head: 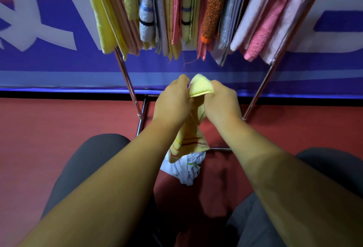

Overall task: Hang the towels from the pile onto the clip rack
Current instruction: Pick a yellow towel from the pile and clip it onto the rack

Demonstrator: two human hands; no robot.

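Nearest: knees (pixel 94 158) in dark grey trousers on either side, so the person sits low on the red floor (pixel 49 128). Between the knees lies one crumpled white towel (pixel 188 172) with a green mark. It is all of the pile that shows.

Just above it: a yellow towel (pixel 189 140), striped red and orange at its lower end, hangs straight down. Its bottom edge overlaps the white towel in view; whether they touch, cannot tell. The left hand (pixel 172 101) and right hand (pixel 220 103) are both closed on its upper end, close together. Their fingers curl round a bunched fold that pokes up between them.

Beyond: the chrome legs (pixel 127 77) of the clip rack splay to left and right. Higher up is a tight row of hung towels, with an orange towel (pixel 212 7) near the middle and a pink towel (pixel 259 36) at right. The clips are above the frame edge, unseen. A blue banner (pixel 49 64) stands farthest back.

Judgement: the step in hand is readying a hem for a clip.
- Slide the hands apart along the top edge so it lies flat. A thick wad would likely slip from the clip.
- Lift the towel clear of the white towel before raising it.
- The row looks crowded, so find a free clip by eye first.
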